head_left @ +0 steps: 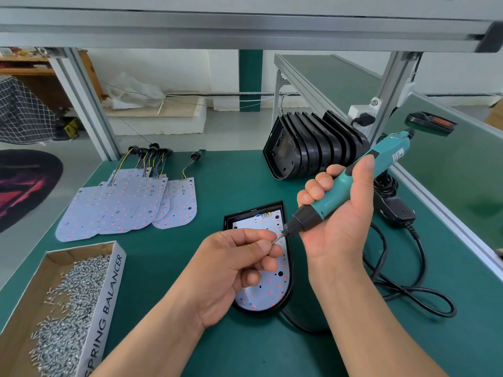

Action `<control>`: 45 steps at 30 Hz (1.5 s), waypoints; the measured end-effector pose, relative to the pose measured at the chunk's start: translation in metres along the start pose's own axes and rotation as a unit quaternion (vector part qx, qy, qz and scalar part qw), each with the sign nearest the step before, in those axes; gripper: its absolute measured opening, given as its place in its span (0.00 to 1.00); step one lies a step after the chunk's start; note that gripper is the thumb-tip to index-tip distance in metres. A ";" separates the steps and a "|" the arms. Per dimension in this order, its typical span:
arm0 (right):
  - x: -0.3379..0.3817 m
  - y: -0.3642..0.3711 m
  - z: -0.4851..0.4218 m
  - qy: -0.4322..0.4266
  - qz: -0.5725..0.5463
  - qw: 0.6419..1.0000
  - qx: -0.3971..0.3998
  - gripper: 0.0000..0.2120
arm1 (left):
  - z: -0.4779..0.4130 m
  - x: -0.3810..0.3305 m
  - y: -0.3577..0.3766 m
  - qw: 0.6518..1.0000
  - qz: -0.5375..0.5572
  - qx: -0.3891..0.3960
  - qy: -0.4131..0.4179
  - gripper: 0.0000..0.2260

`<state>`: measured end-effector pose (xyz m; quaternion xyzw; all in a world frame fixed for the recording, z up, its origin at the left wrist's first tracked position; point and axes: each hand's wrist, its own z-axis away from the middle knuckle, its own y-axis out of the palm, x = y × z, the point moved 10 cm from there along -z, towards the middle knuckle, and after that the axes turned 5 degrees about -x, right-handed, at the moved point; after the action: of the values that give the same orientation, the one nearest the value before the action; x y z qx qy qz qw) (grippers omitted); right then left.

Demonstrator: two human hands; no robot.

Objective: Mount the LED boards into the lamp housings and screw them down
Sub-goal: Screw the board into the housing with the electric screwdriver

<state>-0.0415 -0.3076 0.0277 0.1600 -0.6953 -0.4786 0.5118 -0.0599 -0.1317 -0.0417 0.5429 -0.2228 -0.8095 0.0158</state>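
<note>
Nearest, at 8 o'clock from the work, an open cardboard box (109, 303) of loose screws (68, 308) lies along the front left of the green table (245, 346). The left hand (236, 265) hovers over the lamp housing (290, 284), thumb and forefinger pinched at the tip of the electric screwdriver (353, 183); whether a screw sits there I cannot tell. The right hand (337, 213) is wrapped round the tool's teal body, whose bit points down toward 8 o'clock and whose tail rises toward 2 o'clock. The housing lies flat at mid-table with an LED board (265, 293) inside, its long axis running 6 to 12 o'clock, the rounded end toward the person. A black cable (408, 289) loops at 3 o'clock, near the aluminium edge rail (449, 219). Bare mat lies between the housing and the fanned spare boards (122, 205) at 10 o'clock. Stacked black housings (307, 151) stand on edge at 1 o'clock, near the far edge.
</note>
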 end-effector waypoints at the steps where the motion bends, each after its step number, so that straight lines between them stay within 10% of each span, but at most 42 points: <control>1: 0.001 0.001 0.001 -0.005 0.004 1.000 0.002 0.21 | 0.000 0.000 0.000 1.000 -0.005 -0.004 0.005 0.07; 32: -0.020 -0.023 -0.008 0.054 -0.050 0.995 -0.060 0.25 | -0.004 -0.014 -0.015 0.989 -0.132 -0.039 0.060 0.10; 37: -0.022 -0.018 -0.006 0.054 -0.031 0.997 -0.041 0.24 | -0.007 -0.055 -0.074 0.868 -0.419 -0.226 0.142 0.10; 41: -0.027 -0.015 -0.003 0.063 -0.011 0.998 -0.023 0.24 | -0.009 -0.039 -0.076 0.809 -0.542 -0.211 0.084 0.30; 45: -0.030 -0.013 -0.002 0.070 0.009 0.997 -0.014 0.24 | -0.014 -0.029 -0.067 0.784 -0.580 -0.207 0.077 0.31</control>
<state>-0.0302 -0.2937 -0.0002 0.1792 -0.6525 -0.4712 0.5657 -0.0213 -0.0684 -0.0462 0.6140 0.3084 -0.6486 -0.3276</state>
